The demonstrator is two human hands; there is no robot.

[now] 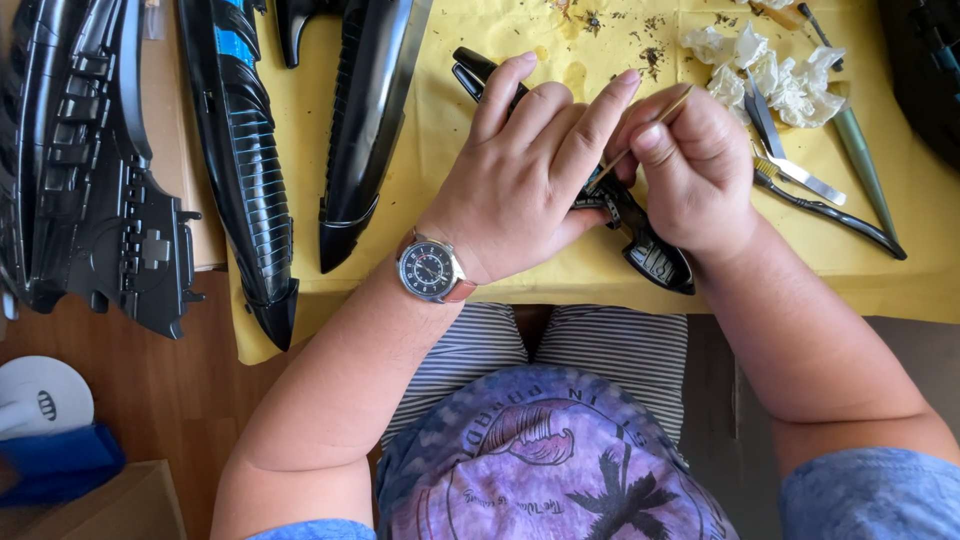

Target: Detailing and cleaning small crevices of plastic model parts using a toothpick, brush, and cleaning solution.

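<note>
Left hand [520, 185] clamped on black part [640, 235], lying on yellow cloth [480, 40] at worktop's near edge; right hand [695, 170] pinches thin stick [650, 125] against part; tissues [770, 65], tools [800, 180] right of part

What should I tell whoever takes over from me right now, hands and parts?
Left hand steadies a glossy black plastic part on the yellow cloth.
Right hand pinches a thin wooden stick, tip down at the part.
Larger black parts lie to the left; crumpled tissues and small tools to the right.
Debris specks on the cloth suggest some cleaning is done; how much is left can't be told.
</note>
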